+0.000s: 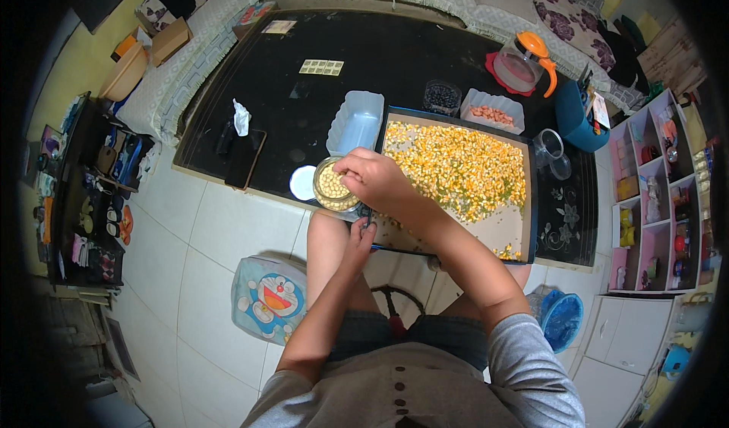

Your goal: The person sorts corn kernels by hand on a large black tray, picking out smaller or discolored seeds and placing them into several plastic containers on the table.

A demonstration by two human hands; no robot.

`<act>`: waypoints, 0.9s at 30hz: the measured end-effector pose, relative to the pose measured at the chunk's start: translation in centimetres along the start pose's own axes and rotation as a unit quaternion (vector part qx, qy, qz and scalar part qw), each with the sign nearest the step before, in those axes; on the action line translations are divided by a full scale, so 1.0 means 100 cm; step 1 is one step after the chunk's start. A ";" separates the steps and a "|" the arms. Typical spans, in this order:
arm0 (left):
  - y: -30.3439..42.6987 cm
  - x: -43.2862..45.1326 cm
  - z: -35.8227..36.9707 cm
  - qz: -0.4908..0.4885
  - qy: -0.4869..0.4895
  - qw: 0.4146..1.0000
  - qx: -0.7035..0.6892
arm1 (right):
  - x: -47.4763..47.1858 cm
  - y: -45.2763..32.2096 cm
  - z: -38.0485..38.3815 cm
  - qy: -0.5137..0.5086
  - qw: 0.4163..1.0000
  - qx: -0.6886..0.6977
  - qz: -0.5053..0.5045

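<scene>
My right hand (373, 175) is over the mouth of a glass jar (337, 205) of pale round beans (329, 182), probably soybeans. Its fingertips are drawn together at the beans, and whether they pinch any is hidden. Below it, my left hand (360, 241) grips the near left corner of a shallow dark-rimmed tray (533, 223). Yellow corn kernels (455, 155) mixed with small green beans (464, 209) cover much of the tray's floor. A white round lid (303, 183) lies left of the jar. Behind the jar stands a translucent plastic container (356, 123), with nothing visible inside.
Dark beans fill a clear tub (442, 98) behind the tray, beside a container of reddish peanuts (491, 115). An orange-lidded pitcher (518, 69), a teal caddy (580, 118) and a clear cup (548, 144) stand right. A phone (246, 163) lies left on the black table (398, 46).
</scene>
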State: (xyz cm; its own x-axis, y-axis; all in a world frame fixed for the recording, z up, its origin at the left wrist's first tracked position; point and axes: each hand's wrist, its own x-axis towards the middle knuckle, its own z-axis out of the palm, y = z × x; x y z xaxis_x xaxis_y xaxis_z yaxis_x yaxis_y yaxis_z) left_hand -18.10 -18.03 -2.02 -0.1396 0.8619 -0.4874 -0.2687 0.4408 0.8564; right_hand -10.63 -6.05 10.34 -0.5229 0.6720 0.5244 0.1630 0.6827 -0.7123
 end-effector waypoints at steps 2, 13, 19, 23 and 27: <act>0.000 0.001 -0.001 -0.004 -0.004 1.000 0.000 | -0.001 0.004 -0.003 -0.005 1.000 -0.009 0.002; -0.014 0.009 -0.005 -0.001 -0.005 1.000 0.002 | -0.097 0.096 -0.064 0.015 0.952 -0.268 0.144; -0.009 0.004 -0.004 0.007 -0.008 0.999 0.034 | -0.111 0.109 -0.053 -0.038 0.932 -0.332 0.142; -0.009 0.004 -0.007 0.001 -0.010 0.999 0.045 | -0.115 0.105 -0.040 -0.062 0.965 -0.250 0.056; -0.008 0.003 -0.005 0.006 -0.011 0.998 0.053 | -0.118 0.107 -0.034 -0.077 0.976 -0.203 0.009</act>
State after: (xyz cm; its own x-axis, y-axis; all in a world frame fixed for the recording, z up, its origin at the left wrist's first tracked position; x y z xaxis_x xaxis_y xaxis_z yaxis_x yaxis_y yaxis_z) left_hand -18.42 -18.23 -2.93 -0.1216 0.8722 -0.4739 -0.1636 0.4533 0.8762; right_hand 0.15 -5.65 -1.89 -0.6319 0.6552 0.4141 0.4751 0.7495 -0.4609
